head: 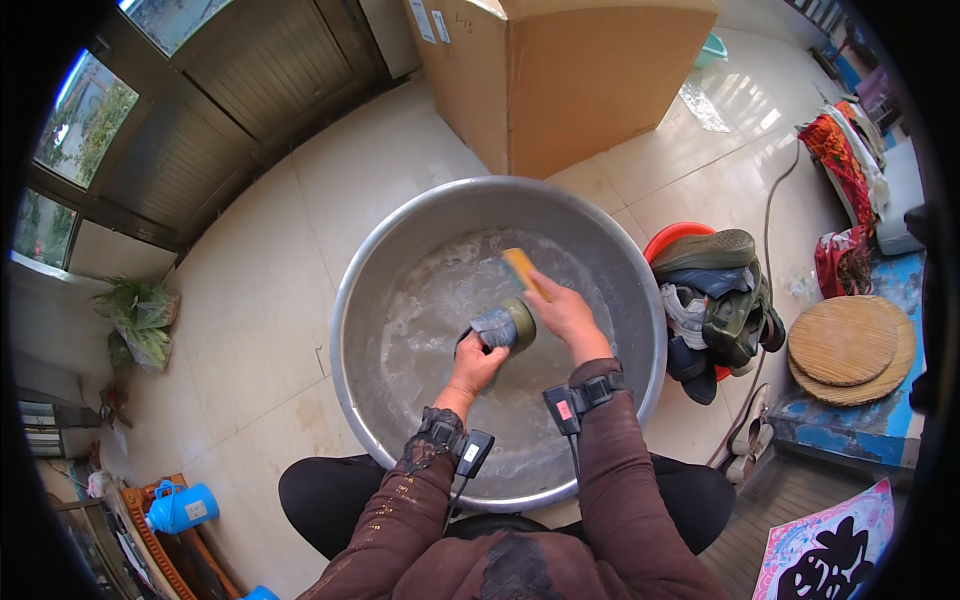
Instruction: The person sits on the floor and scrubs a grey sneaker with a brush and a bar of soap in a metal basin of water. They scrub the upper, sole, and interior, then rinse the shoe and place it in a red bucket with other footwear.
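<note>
A large round metal basin (409, 225) stands on the floor between my knees, with murky, sudsy water (427, 277) in its bottom. Over the water, my left hand (478, 367) grips a blue-grey shoe with an olive sole (501, 327). My right hand (568, 315) is closed around a scrubbing brush with a yellowish back (523, 268), its bristle side facing left and blurred. The brush is just above and right of the shoe; whether they touch, I cannot tell. Black wired devices are strapped to both wrists.
Right of the basin, a red tub (679, 231) is heaped with several shoes (709, 300). A tall cardboard box (577, 90) stands behind it. Round wooden boards (847, 345) lie on a blue bench at right. Bagged greens (142, 315) and a blue thermos (184, 508) are at left.
</note>
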Tool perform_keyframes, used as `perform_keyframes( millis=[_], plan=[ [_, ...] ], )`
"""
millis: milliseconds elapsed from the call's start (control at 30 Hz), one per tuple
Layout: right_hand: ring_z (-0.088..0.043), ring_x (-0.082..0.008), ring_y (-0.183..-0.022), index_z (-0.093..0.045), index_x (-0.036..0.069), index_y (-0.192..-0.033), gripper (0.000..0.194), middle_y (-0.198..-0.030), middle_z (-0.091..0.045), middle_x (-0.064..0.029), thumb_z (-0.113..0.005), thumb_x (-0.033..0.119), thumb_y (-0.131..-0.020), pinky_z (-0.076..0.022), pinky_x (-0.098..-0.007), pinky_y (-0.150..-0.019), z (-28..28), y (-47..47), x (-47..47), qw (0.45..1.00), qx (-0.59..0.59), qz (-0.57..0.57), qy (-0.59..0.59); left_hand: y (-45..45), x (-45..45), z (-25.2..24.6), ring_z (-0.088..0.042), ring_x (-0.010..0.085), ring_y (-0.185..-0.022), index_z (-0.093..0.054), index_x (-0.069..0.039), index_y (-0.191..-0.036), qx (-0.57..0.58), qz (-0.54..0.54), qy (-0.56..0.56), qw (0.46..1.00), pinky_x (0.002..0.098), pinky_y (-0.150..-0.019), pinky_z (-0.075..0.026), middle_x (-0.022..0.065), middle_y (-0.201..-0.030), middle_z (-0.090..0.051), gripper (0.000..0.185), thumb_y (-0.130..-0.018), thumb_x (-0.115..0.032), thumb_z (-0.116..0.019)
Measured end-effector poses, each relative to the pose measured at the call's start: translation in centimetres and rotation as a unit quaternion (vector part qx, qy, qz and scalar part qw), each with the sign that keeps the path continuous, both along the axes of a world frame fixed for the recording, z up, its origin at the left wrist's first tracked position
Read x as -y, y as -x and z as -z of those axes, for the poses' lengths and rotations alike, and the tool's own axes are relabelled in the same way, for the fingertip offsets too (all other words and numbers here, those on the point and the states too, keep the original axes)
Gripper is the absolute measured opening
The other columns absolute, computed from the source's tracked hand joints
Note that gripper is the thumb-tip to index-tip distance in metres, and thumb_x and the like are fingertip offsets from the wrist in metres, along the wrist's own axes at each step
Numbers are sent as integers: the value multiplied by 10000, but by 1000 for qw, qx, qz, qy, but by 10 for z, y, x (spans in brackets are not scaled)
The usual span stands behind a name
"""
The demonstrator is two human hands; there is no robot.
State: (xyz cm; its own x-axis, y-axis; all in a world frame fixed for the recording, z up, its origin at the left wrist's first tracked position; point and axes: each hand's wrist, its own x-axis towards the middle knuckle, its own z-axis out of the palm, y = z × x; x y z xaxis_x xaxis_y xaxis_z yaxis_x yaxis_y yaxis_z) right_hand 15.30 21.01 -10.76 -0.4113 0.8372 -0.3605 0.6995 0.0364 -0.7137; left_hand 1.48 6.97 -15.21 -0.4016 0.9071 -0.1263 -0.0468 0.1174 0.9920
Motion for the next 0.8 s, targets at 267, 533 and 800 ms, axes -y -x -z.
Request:
perform_keyframes(
  millis=[267, 533, 800],
  plan=[
    [-639, -309, -903, -489, 182, -1367, 506, -1030, -661, -160, -560, 383, -908, -502, -380, -756, 135, -70, 57, 974, 6, 218, 62, 21, -2, -34, -634, 178, -889, -598, 6, -1071, 322, -61, 81, 941, 312, -820, -503, 70, -996, -651, 320, -784, -67, -718],
    [-403, -56, -486, -509, 207, -1372, 462, -590, -462, 47, -591, 284, -924, -321, -220, -434, 8, -58, 28, 899, -249, 36, 359, 22, 13, -46, -616, 163, -893, -585, -2, -1087, 230, -23, 109, 967, 301, -815, -492, 50, -992, -643, 363, -753, -39, -725],
    [-419, -64, -568, -546, 192, -1342, 495, -795, -586, 10, -650, 324, -876, -358, -213, -517, -25, -26, 22, 942, -196, -111, 249, 15, 29, -89, -559, 98, -939, -636, -15, -1081, -35, 176, 23, 984, 270, -876, -453, -8, -1033, -618, 384, -713, -1, -743]
  ],
)
